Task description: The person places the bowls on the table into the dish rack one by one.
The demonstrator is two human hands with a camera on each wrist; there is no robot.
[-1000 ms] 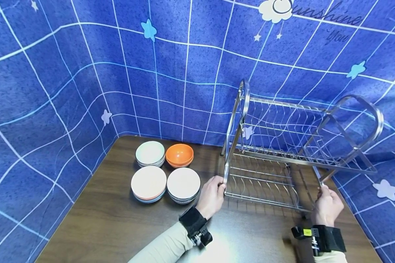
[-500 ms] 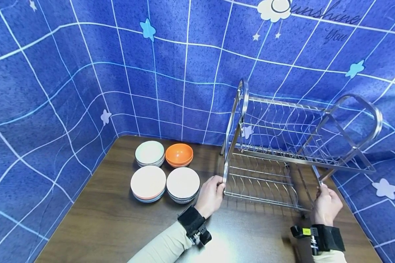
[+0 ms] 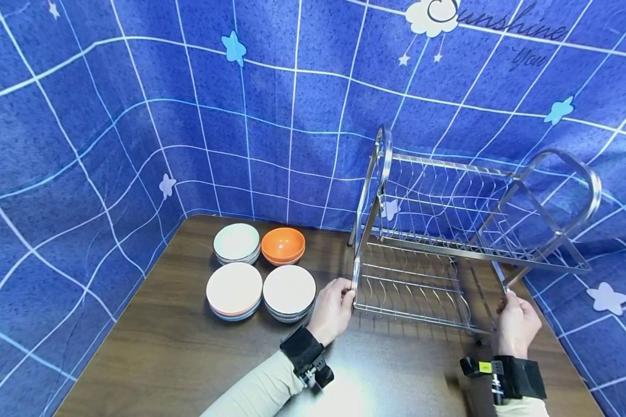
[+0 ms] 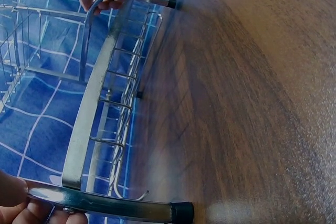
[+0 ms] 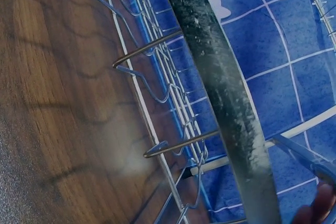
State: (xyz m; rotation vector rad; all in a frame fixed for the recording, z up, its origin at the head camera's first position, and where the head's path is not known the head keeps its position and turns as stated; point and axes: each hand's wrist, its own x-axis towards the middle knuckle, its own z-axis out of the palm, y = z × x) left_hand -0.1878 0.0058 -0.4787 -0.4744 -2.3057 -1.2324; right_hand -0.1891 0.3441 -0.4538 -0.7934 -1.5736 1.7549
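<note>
A two-tier metal dish rack (image 3: 475,253) stands on the right side of the brown table. My left hand (image 3: 330,310) grips the lower front of its left side frame. In the left wrist view, the thumb and curled fingers are round that metal bar (image 4: 100,200), just behind its black foot. Opposite, my right hand (image 3: 519,325) holds the lower front of the right side frame. Only a few fingertips (image 5: 315,208) of the right hand show in the right wrist view, by a metal bar. No dishes are on either tier.
Left of the rack, the wooden table (image 3: 177,353) bears stacked bowls: a pale green stack (image 3: 236,241), an orange stack (image 3: 283,244) and two white-topped stacks, one (image 3: 235,288) left of the other (image 3: 289,289). A blue gridded cloth (image 3: 271,150) hangs behind.
Both hands keep hold of the rack. The head view shows everything slightly further left, background included; the rack has no clear movement across the table.
</note>
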